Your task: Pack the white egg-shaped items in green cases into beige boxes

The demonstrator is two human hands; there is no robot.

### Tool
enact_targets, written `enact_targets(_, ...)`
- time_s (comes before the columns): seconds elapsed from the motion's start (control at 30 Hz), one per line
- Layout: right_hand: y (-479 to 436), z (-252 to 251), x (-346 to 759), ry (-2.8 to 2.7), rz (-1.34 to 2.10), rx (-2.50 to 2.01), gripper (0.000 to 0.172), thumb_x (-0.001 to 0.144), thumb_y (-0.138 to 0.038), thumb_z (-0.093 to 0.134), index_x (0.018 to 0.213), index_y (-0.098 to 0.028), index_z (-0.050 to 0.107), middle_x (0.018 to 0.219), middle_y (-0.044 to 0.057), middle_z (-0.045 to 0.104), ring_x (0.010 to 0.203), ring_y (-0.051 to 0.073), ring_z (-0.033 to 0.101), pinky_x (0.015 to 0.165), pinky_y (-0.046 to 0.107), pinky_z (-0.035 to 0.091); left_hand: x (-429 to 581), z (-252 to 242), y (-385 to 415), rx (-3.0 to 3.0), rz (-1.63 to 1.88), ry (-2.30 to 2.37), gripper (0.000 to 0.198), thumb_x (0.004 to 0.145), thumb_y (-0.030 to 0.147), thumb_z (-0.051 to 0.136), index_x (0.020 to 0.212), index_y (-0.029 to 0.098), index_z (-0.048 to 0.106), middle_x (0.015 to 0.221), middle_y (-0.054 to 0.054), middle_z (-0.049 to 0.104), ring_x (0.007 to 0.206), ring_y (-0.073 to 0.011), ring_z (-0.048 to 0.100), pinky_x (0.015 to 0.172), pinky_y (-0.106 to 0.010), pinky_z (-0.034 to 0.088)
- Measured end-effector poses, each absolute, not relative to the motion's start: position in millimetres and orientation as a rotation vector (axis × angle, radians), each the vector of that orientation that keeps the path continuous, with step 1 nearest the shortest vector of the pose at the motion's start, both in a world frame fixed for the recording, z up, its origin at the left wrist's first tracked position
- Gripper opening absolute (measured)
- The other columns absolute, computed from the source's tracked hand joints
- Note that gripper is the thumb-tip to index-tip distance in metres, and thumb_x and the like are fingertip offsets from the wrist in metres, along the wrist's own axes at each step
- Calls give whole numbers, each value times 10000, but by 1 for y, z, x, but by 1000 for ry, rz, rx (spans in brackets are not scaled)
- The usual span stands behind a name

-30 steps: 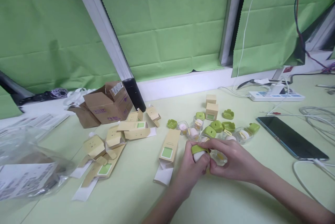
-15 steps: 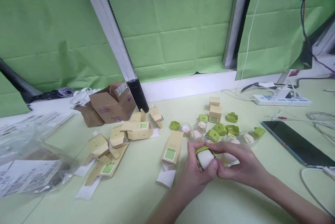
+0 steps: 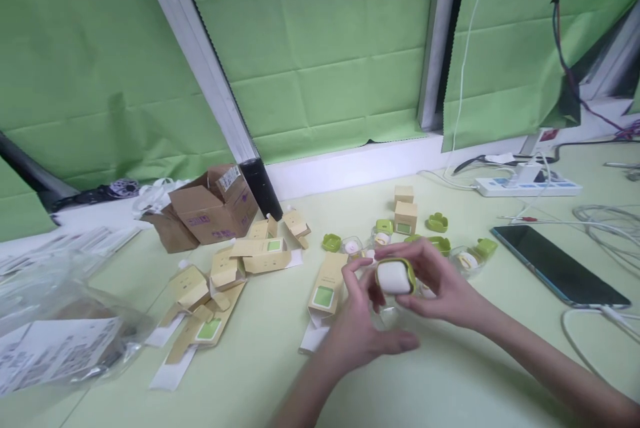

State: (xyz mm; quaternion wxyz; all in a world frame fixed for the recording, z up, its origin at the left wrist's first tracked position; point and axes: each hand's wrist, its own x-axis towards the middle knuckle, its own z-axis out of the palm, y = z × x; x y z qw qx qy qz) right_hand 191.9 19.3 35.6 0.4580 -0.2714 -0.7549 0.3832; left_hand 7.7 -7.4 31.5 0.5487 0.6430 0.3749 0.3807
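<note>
In front of me, tilted above the table, is a small green case point(image 3: 411, 275) with a rounded white piece point(image 3: 393, 277) in its opening. My right hand point(image 3: 435, 281) pinches the case at its right side, thumb below and fingers on top. My left hand point(image 3: 363, 321) is beside it with the thumb stretched away. Its fingertips are at the case's left side, and I cannot tell whether they touch. Behind my hands lie green lids point(image 3: 438, 221) and clear cups point(image 3: 352, 245) holding white pieces. Part of this group is hidden by my right hand.
Left of my hands lies an open small carton point(image 3: 327, 285); more opened cartons point(image 3: 220, 281) are farther left. At the back are a brown cardboard box point(image 3: 215, 208) and two closed cartons point(image 3: 405, 217). A phone point(image 3: 560, 265), cables and a power strip point(image 3: 530, 187) lie right.
My left thumb has come off the white piece and stretched out. The case has risen slightly and turned, now in my right hand. The view has shifted a little.
</note>
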Motion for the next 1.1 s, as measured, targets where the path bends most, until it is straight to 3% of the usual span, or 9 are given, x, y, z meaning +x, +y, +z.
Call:
enact_targets(0.07,23,36,195,-1774,979,-736,372,789,-237,617,1105,-254,421,1193,87,552,1067,214,565,872,377,488,7,33,-8,1675,825,1074,758,523,336,795,1143,225,373,1104,-98,465,1009,-271,435,826,-343,344)
enact_targets(0.17,25,43,202,-1893,928,-946,423,779,-278,620,1165,-260,450,1181,69,551,969,211,588,822,369,498,12,26,-11,1754,679,1200,515,607,210,683,1070,193,460,1120,-122,458,1127,-326,369,895,-375,297)
enact_targets(0.4,8,40,200,-2332,882,-1015,426,672,-197,680,1074,-278,564,1056,13,585,977,215,560,833,320,454,20,-4,-16,1615,699,1239,751,591,82,589,1208,190,174,1154,-99,501,1048,-237,491,847,-307,367)
enact_targets(0.67,0,37,197,-2505,853,-1012,399,748,-189,608,1119,-318,536,1043,18,522,932,195,557,762,284,443,17,-16,-38,1512,880,1162,664,657,93,611,1185,216,228,1220,-91,484,1089,-208,495,927,-307,371)
enact_targets(0.93,-4,40,199,-2566,809,-928,443,753,-193,625,1156,-357,539,984,22,515,867,200,550,711,294,422,23,-18,-41,1527,866,1185,578,752,211,601,1182,218,214,1220,-110,466,1108,-208,507,941,-325,387)
enact_targets(1.1,-1,35,195,-2606,694,-1012,431,704,-168,688,1106,-277,576,990,45,535,887,235,553,701,317,422,4,13,-43,1701,807,1280,692,676,240,670,1240,217,270,1306,-118,387,1249,-247,354,1041,-369,278)
